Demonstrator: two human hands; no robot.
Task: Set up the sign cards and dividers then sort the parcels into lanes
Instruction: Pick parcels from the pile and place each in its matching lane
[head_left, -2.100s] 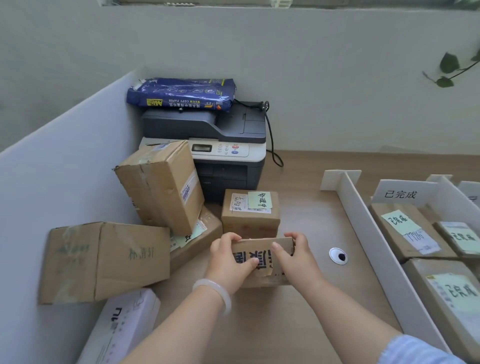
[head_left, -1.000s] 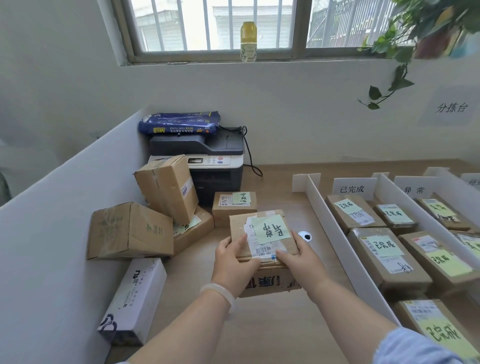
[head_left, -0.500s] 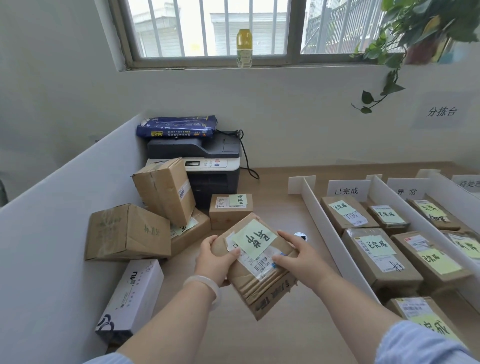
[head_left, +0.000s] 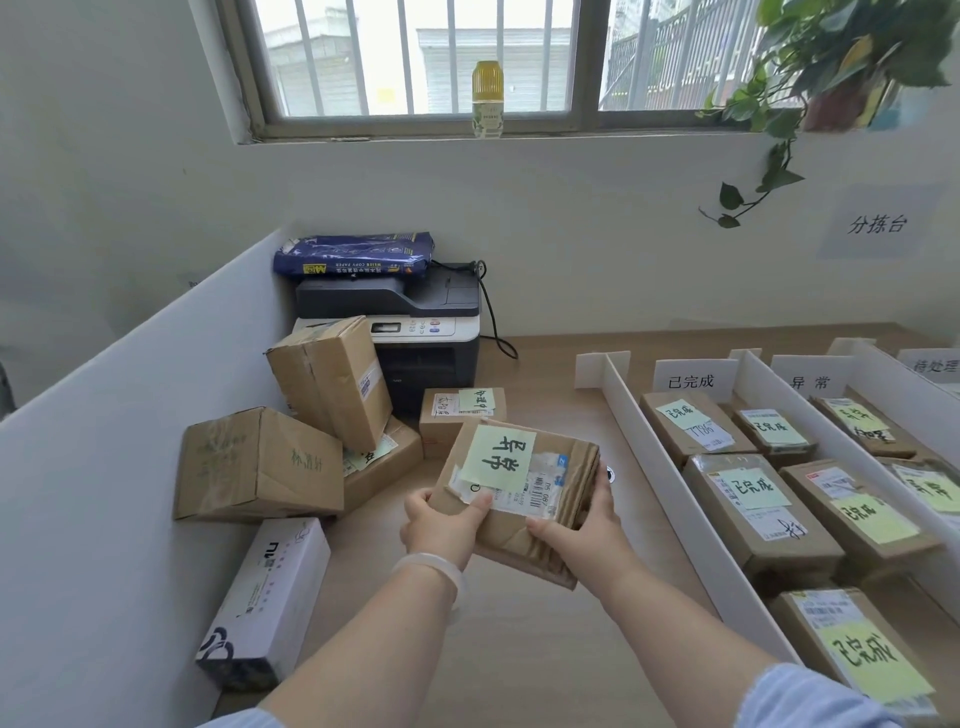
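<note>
A person is holding a brown cardboard parcel (head_left: 571, 473) in both hands above the wooden desk (head_left: 519, 654), near the middle of the view. The left hand (head_left: 441, 530) is gripping the parcel's 8 o'clock corner, thumb pressing on the shipping label; the right hand (head_left: 576, 535) is clasping the 4 o'clock edge, fingers wrapping underneath. The labelled face is tipping up toward the camera, its far edge sloping slightly down toward 3 o'clock (the parcel is looking nearly square, so its long axis is unclear). A green sticky note (head_left: 498, 457) on it is showing handwriting upside down. At 3 o'clock a white divider (head_left: 670, 467) is standing, with sorted parcels lying in lanes beyond it. At 9 o'clock unsorted boxes (head_left: 260, 462) are piling against a partition; at 11 o'clock a printer (head_left: 415, 332) is sitting.
</note>
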